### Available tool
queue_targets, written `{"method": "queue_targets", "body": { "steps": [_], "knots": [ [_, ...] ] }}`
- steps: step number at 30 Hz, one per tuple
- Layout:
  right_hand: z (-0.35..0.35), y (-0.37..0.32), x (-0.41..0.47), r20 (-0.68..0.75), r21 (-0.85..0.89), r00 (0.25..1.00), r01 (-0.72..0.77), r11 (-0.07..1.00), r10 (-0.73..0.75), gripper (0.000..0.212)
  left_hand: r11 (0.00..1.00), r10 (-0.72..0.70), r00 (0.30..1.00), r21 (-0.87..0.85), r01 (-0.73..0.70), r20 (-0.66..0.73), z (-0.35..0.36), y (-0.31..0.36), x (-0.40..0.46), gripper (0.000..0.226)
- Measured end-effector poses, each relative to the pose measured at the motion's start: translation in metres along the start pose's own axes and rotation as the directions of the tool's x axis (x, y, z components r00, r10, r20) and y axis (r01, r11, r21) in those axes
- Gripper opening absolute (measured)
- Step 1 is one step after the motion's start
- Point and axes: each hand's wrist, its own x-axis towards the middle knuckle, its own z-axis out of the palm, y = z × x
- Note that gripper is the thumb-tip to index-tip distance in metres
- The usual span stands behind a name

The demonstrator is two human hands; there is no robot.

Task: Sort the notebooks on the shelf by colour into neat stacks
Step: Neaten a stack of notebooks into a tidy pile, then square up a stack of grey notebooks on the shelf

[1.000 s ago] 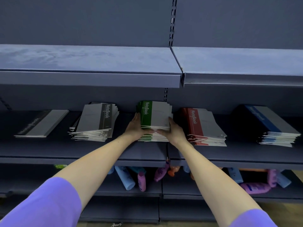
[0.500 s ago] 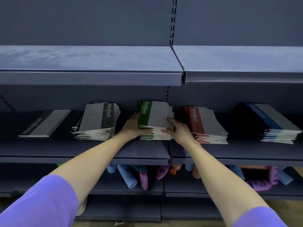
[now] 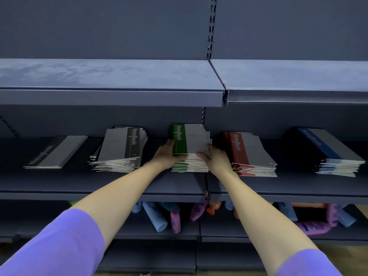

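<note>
Reaching out from purple sleeves (image 3: 59, 244), your bare forearms cross the front of the lower shelf, where a jumble of blue, purple and orange bottles (image 3: 157, 218) lies on its side. Above those, your hands meet at the middle shelf (image 3: 99, 182), one on each side of the green notebook stack (image 3: 189, 148). Your left hand (image 3: 166, 154) curls around the stack's left near corner, thumb against the front edges and fingers along the green spine strip. Your right hand (image 3: 214, 158) grips the right near corner, fingers bent over the top cover and the page edges below.

That stack sits at the shelf's centre, just left of the joint between the two shelf panels. Its top cover is grey with a green band printed "NoteBook" in white; the white page edges beneath fan out unevenly, so the pile is not square.

To its left lies the black-banded stack (image 3: 123, 150), also splayed at the front, and further left a single thin black-and-grey notebook (image 3: 57, 152) lies flat, well apart. To the right, the red stack (image 3: 249, 154) sits just beside your right hand, and the blue stack (image 3: 328, 152) rests near the far right edge. Higher up, the upper shelf (image 3: 111, 76) and the dark back panel (image 3: 119, 26) close off the view.
</note>
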Motion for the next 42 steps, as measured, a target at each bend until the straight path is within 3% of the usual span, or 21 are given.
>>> {"method": "queue_targets", "body": {
  "steps": [9,16,24,35,38,42],
  "knots": [
    [0.000,-0.005,-0.001,0.005,0.039,0.999,-0.047,0.998,0.047,0.068,1.000,-0.015,1.000,0.010,0.015,0.004,-0.008,0.000,-0.005,0.081],
    [0.001,-0.012,-0.011,-0.099,-0.047,0.995,0.000,0.999,-0.004,0.054,0.996,0.007,1.000,0.091,-0.006,-0.009,-0.010,-0.003,-0.015,0.070],
    [0.008,-0.044,-0.018,-0.093,-0.149,0.991,0.083,0.985,-0.097,0.057,0.987,0.047,0.999,0.152,-0.046,-0.005,-0.027,-0.016,-0.023,0.074],
    [0.100,-0.169,-0.022,0.085,-0.125,0.985,0.163,0.979,-0.153,0.065,0.947,0.040,0.998,0.319,-0.020,-0.057,-0.122,-0.130,-0.063,0.077],
    [0.128,-0.195,-0.023,0.099,-0.124,0.988,0.129,0.984,-0.117,0.059,0.926,-0.035,0.998,0.375,0.051,-0.048,-0.144,-0.167,-0.072,0.087],
    [0.159,-0.218,-0.023,0.127,-0.118,0.992,0.034,0.992,-0.019,0.070,0.936,-0.105,0.994,0.338,0.095,0.011,-0.158,-0.205,-0.074,0.093]
  ]
}}
